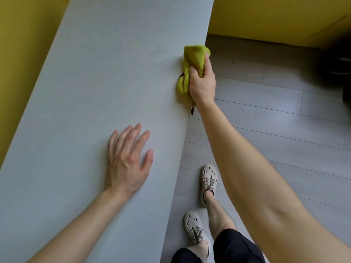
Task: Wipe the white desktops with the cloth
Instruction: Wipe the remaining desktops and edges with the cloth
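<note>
One cloth (193, 54), gripped by right hand (202, 86).

I'm seeing soft, even daylight, with only a faint shadow beside the left hand (127, 164). Right of the right hand (202, 82) the floor (284, 111) shows a pale sheen, and beyond it a murky dark corner. Frame edges bow, slightly soft.

The left hand (126, 161) lies flat with fingers spread; the right hand (202, 80), arm outstretched, is clenched with fingers curled.
</note>
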The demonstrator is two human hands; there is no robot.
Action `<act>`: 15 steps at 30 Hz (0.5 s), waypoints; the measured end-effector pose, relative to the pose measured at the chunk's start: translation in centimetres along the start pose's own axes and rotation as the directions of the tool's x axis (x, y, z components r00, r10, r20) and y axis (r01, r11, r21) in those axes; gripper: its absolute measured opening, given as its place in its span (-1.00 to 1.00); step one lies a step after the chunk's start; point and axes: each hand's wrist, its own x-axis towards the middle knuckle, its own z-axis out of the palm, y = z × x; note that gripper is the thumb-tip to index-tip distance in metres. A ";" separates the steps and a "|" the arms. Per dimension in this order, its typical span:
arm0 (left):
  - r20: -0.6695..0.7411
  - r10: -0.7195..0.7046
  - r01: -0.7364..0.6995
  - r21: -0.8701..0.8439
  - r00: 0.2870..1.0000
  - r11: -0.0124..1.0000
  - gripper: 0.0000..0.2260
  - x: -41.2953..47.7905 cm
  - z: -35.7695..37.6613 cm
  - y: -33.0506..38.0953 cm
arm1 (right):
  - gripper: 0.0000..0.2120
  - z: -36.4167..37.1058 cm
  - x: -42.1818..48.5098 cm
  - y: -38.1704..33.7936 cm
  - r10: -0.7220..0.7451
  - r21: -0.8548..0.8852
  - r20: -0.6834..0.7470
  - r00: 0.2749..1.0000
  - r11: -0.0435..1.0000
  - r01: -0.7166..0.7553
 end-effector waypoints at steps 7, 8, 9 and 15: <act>-0.018 -0.018 0.017 -0.020 1.000 1.000 -0.49 -1.5 1.0 -0.3 | -0.31 -1.2 -23.8 7.0 -0.093 0.086 0.081 0.992 0.993 0.086; -0.026 -0.014 0.013 -0.017 1.000 1.000 -0.49 -1.6 1.1 -0.3 | -0.30 -1.6 -25.8 7.7 -0.106 0.079 0.096 0.990 0.992 0.099; -0.032 -0.008 0.007 -0.014 0.999 1.000 -0.49 -1.6 1.2 -0.3 | -0.31 -1.8 -26.3 7.7 -0.115 0.064 0.100 0.988 0.992 0.109; -0.037 -0.012 0.012 -0.004 0.999 1.000 -0.48 -1.5 1.1 -0.4 | -0.33 0.2 -10.2 2.9 -0.038 -0.033 -0.028 0.999 0.999 0.037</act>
